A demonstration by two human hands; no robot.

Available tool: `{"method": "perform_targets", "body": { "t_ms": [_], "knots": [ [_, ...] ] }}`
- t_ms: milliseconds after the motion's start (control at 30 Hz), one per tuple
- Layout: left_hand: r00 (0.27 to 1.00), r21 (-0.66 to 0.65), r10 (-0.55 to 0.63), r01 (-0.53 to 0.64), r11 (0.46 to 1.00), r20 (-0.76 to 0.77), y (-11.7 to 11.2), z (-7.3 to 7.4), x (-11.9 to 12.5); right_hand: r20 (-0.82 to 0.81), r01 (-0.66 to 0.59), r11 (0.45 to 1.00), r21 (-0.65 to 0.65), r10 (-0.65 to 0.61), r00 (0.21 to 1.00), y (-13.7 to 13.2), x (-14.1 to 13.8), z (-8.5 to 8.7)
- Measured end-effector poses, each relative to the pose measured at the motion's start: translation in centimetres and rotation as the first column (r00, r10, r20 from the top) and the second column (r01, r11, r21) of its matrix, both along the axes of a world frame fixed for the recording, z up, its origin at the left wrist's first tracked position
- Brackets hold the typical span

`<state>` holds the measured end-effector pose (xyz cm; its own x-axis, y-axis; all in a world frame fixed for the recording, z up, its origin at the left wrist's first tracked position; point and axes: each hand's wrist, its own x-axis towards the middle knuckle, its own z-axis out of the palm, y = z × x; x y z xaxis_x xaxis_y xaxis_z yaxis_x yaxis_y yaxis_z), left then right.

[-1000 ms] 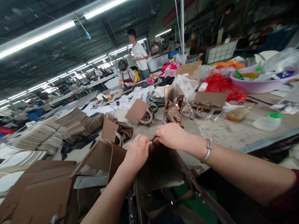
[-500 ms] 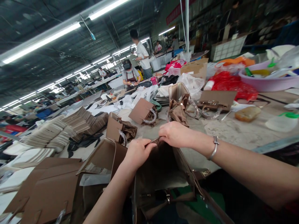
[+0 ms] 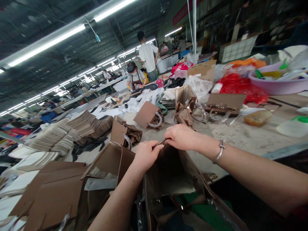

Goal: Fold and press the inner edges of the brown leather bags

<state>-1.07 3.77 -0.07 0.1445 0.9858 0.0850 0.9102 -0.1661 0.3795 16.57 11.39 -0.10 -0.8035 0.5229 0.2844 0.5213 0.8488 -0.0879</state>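
Standing co-worker point(image 3: 147, 56) turning | left hand point(image 3: 147, 154), right hand point(image 3: 180, 136) pinching brown bag point(image 3: 173, 168) at rim point(image 3: 159, 143) | rim handling apparently proceeding; bag standing open, completion not showing

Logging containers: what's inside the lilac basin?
A yellow item and a green one show, among others, in the lilac basin; its near wall and the contents hide the bottom.

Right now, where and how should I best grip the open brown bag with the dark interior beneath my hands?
Probably take the open brown bag by its thin top edge at the far end, coming from above. Your left hand and right hand pinch it there, close together. That edge looks slim enough to pinch, and the bag gapes open below, likely leaving thumb room.
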Motion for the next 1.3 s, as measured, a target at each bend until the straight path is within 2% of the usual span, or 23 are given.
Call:
{"method": "perform_targets", "body": {
  "t_ms": [167, 500, 600, 900, 1067, 1300],
  "knots": [
    [0.994, -0.012, 0.085, -0.086, 0.996, -0.069, 0.6, -0.1, 0.1, 0.002, 0.002, 1.000, -0.010, -0.002, 1.000, 0.1, 0.1, 0.0],
    [0.984, 0.007, 0.164, -0.164, 0.986, -0.062, 1.1, -0.3, 0.0, 0.034, 0.002, 0.998, -0.069, 0.000, 0.999, 0.1, 0.1, 0.3],
    [0.979, 0.009, 0.189, -0.189, 0.982, -0.073, 1.1, -0.3, 0.1, 0.026, 0.034, 0.996, -0.083, -0.032, 0.999, 0.0, -0.3, 0.3],
    [0.974, -0.031, 0.217, -0.220, 0.975, -0.065, 1.4, -0.4, 0.1, 0.025, 0.057, 0.966, -0.253, -0.052, 0.998, 0.0, -1.7, 0.4],
    [0.974, -0.015, 0.218, -0.220, 0.975, -0.068, 1.3, -0.6, 0.1, 0.063, 0.093, 0.973, -0.209, -0.082, 0.995, 0.0, -2.3, 0.8],
    [0.989, 0.021, 0.148, -0.149, 0.989, 0.024, -0.5, -0.6, -1.1, 0.076, 0.090, 0.989, -0.120, -0.081, 0.994, 0.1, -2.1, 0.6]
  ]
}}
